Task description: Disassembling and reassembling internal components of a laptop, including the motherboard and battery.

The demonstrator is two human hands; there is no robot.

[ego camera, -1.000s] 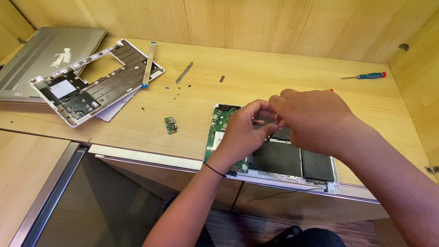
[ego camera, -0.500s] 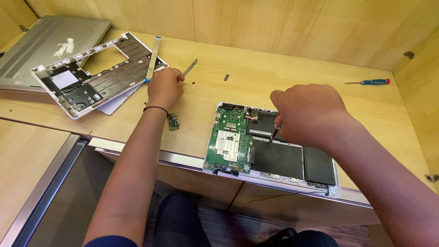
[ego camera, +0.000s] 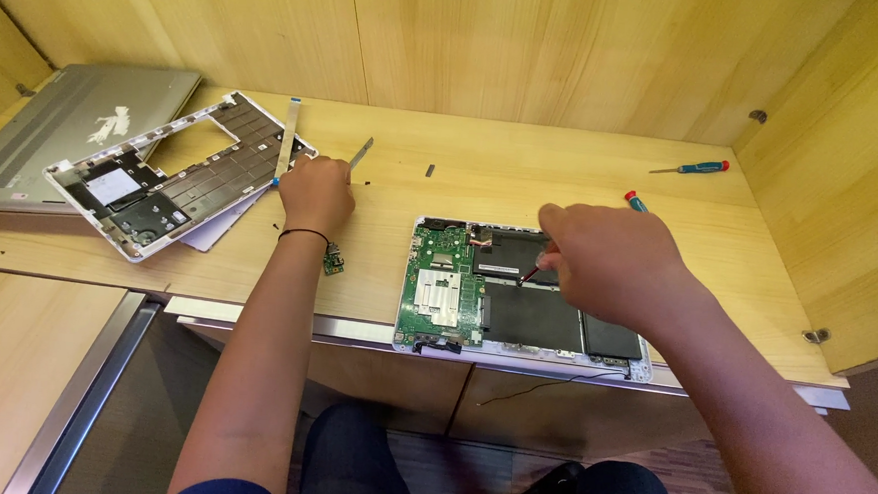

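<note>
**Inspector A:** What does the opened laptop base (ego camera: 515,326) hold?

**Inspector B:** Its white shell lies flat at the front edge of the wooden desk (ego camera: 522,186), long axis running left to right. Inside, a green circuit board (ego camera: 442,292) fills the left part, with a silver shield plate on it. Black battery cells (ego camera: 540,318) take up the middle and right.

**Inspector A:** And the right hand (ego camera: 608,261)?

**Inspector B:** It hovers over the rear middle of the base, fingers pinched narrow on a thin screwdriver (ego camera: 530,275). Only the dark shaft shows. It slants down and to the left, tip at the battery's upper edge. A blue-and-red handle end (ego camera: 634,200) shows just behind the hand; I cannot tell whether it belongs to the same tool.

**Inspector A:** The left hand (ego camera: 317,192)?

**Inspector B:** Curled, knuckles up, resting on the desk well left of the base, beside a detached keyboard frame (ego camera: 177,178). Whether it grips anything, I cannot tell. A small green board (ego camera: 334,263) lies by the wrist.

**Inspector A:** Other items?

**Inspector B:** A grey laptop lid (ego camera: 75,128) at far left, a flat metal strip (ego camera: 361,153) behind the left hand, and a second screwdriver (ego camera: 691,169) at rear right, lying left to right.
</note>
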